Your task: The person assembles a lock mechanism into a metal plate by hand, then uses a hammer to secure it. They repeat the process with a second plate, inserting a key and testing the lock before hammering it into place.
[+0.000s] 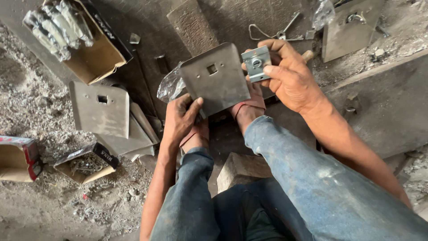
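Note:
My left hand [180,118] grips the lower left corner of a grey metal plate [217,78] with a small square hole near its top. The plate is held tilted above my feet. My right hand [290,76] holds a small silver lock piece [256,63] with a round centre, just beside the plate's upper right edge. A crumpled clear plastic bag [168,85] shows behind the plate on its left. My knees in blue jeans fill the lower middle.
Similar plates [100,109] are stacked on the dusty floor at left. An open cardboard box [87,44] holds bagged parts. A small box of screws [87,163] and a red-edged box [18,158] lie lower left. Another metal plate [350,29] with a lock leans top right.

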Motion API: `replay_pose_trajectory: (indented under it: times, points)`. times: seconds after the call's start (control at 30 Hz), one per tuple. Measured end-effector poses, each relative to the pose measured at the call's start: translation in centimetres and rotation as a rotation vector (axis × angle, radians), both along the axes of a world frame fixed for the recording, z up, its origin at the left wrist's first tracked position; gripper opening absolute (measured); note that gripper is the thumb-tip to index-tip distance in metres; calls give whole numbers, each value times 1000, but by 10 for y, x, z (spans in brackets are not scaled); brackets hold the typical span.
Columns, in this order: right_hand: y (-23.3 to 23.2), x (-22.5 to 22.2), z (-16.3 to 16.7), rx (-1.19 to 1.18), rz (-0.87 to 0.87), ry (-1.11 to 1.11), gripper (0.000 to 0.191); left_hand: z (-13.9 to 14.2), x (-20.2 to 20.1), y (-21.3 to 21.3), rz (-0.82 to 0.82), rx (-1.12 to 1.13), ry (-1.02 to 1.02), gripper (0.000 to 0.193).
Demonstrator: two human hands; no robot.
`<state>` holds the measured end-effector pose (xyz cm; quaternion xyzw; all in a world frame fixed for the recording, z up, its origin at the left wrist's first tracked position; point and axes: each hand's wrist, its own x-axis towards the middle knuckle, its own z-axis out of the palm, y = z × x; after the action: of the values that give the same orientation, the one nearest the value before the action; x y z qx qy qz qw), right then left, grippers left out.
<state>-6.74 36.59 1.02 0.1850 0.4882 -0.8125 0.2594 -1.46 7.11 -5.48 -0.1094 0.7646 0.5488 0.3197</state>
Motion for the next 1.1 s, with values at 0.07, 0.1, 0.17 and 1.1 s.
replay_pose_trajectory:
  times: [0.07,0.1,0.17,1.1]
  points:
    - [-6,1,-1,41,19,25,37,5,13,-9,88,42,-37,28]
    - [-11,1,-1,62,30,40,35,7,20,-13,162,108,-45,25]
    - [-21,1,-3,34,57,31,35,8,28,-21,231,144,-61,25]
    - [-157,20,-23,921,640,1137,29,16,57,-83,164,161,48,31]
